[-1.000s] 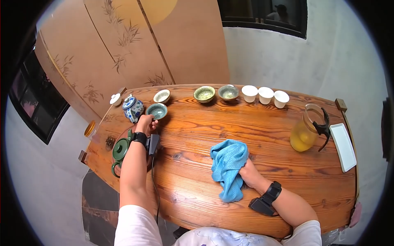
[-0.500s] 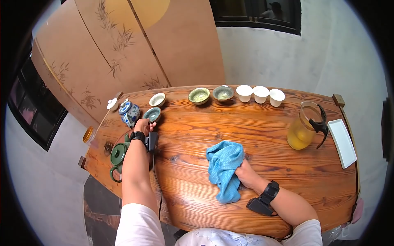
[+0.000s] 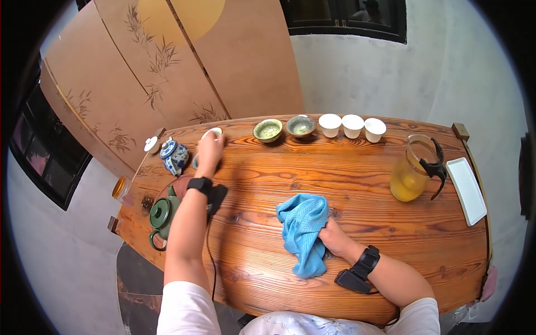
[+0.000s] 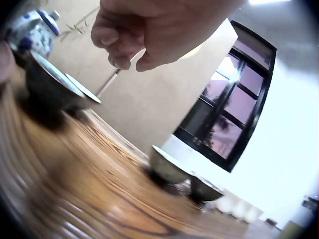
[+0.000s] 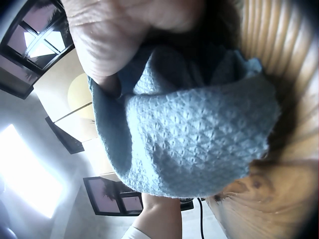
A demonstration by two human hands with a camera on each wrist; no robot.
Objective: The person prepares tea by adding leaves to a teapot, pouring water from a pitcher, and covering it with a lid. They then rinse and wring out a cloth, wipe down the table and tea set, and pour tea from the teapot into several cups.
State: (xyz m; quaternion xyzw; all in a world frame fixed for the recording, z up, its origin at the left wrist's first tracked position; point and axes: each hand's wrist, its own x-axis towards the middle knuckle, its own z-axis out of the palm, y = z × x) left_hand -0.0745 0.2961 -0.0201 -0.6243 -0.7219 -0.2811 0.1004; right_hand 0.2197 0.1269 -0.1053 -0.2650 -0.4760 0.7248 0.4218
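Note:
My left hand (image 3: 209, 152) is raised over the left side of the table, covering most of a teal bowl (image 3: 195, 162) and part of a pale bowl (image 3: 214, 131) in the head view. Seen from the left wrist, its fingers (image 4: 127, 47) are loosely bent with nothing between them, above and apart from the dark-sided bowl (image 4: 42, 84). My right hand (image 3: 335, 235) grips a bunched blue cloth (image 3: 304, 229) at the middle front of the table. The cloth's dimpled weave (image 5: 194, 144) fills the right wrist view and hides most of the fingers.
Beside my left forearm stand a green teapot (image 3: 161, 215) and a blue-and-white teapot (image 3: 174, 156). Two greenish bowls (image 3: 268, 130) and white cups (image 3: 352, 127) line the back edge. At the right are a glass pitcher (image 3: 406, 181) of yellow liquid and a white tray (image 3: 467, 192).
My left hand has let go of the teal bowl, lifted and moved up toward the pale bowl. The right hand keeps its hold on the cloth. The head view has shifted slightly.

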